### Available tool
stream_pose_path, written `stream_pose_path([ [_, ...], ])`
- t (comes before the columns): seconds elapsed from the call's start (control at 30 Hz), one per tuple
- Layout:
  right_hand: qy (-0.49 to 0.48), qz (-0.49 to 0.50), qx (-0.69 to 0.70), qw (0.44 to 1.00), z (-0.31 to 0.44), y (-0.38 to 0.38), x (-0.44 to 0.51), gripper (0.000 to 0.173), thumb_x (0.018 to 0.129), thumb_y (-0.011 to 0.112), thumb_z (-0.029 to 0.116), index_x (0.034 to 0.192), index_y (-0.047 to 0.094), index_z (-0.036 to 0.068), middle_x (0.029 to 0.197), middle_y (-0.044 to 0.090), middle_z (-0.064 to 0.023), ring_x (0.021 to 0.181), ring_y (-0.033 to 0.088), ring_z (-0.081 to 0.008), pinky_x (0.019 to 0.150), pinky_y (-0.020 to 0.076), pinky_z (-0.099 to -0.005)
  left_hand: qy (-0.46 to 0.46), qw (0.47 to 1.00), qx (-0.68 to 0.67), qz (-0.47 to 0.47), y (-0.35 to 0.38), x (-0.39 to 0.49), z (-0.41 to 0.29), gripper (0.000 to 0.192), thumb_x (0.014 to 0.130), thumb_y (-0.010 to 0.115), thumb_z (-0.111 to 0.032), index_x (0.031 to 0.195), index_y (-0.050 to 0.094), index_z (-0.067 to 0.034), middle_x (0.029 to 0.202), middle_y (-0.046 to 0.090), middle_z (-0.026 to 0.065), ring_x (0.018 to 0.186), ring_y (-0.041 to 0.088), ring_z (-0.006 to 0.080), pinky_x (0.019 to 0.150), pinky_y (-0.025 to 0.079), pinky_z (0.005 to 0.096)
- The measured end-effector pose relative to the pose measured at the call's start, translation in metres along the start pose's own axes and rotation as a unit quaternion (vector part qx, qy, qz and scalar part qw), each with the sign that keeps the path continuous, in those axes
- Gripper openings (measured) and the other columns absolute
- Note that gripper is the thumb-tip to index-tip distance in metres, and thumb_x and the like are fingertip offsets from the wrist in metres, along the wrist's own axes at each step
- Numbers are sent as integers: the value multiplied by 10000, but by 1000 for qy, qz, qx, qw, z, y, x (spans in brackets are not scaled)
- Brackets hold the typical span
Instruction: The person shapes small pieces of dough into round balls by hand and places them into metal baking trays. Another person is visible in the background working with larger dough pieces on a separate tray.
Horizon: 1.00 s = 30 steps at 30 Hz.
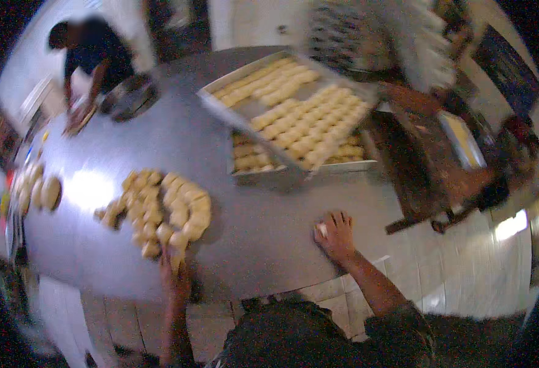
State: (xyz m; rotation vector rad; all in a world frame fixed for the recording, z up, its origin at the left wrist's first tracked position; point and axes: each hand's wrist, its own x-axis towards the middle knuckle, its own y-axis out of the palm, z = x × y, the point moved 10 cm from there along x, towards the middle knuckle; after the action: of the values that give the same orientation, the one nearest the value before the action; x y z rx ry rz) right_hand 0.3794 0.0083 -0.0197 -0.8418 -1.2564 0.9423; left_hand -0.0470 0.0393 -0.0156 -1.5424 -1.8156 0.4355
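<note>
On the metal worktable (260, 221) lies a cluster of pale dough pieces (143, 202), with a thicker curved row of joined pieces (198, 207) along its right side. My left hand (175, 269) is at the near end of that cluster, its fingers around a dough piece (178, 255); blur softens the outline. Further right, my right hand (336, 237) is cupped palm down on the tabletop. A small dough ball (323, 229) shows at its thumb side, mostly covered by the hand.
Two trays overlap at the back: the upper tray (241, 124) holds rows of dough balls, the lower tray (260, 171) more. Larger dough lumps (51, 193) sit far left. Another person (99, 55) works beside a metal pot (129, 96). A wooden bench (416, 138) stands right.
</note>
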Motion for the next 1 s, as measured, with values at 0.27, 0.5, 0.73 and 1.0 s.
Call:
stream_pose_path([
  [0.27, -18, 31, 123, 992, 10, 36, 23, 294, 792, 629, 209, 993, 576, 1, 1065, 564, -201, 1029, 513, -368, 922, 421, -443, -215, 853, -302, 366, 96, -64, -14, 278, 974, 531, -209, 1193, 482, -45, 1004, 560, 40, 894, 524, 138, 817, 447, 302],
  [0.5, 1, 75, 110, 991, -12, 17, 35, 269, 810, 616, 167, 1028, 578, 13, 1160, 565, -180, 1172, 471, -363, 1000, 392, -444, -296, 846, -400, 191, 112, -16, -15, 205, 888, 631, -68, 1020, 483, -116, 899, 526, -7, 835, 521, 110, 752, 453, 269],
  [0.73, 144, 42, 452, 879, -135, -35, 106, 289, 876, 605, 175, 1138, 604, 55, 1136, 597, -130, 1071, 563, -275, 946, 450, -388, -288, 881, -368, 69, 70, -6, -21, 259, 863, 677, -114, 1030, 479, -125, 922, 505, -11, 832, 507, 101, 735, 441, 251],
  [1.0, 63, -209, 319, 922, -116, -52, 384, 287, 914, 572, 140, 1169, 571, 7, 1138, 624, -102, 966, 612, -190, 825, 484, -336, -284, 884, -369, 29, 84, -49, 19, 352, 826, 709, -31, 1066, 471, -127, 946, 496, 0, 828, 512, 97, 708, 439, 227],
])
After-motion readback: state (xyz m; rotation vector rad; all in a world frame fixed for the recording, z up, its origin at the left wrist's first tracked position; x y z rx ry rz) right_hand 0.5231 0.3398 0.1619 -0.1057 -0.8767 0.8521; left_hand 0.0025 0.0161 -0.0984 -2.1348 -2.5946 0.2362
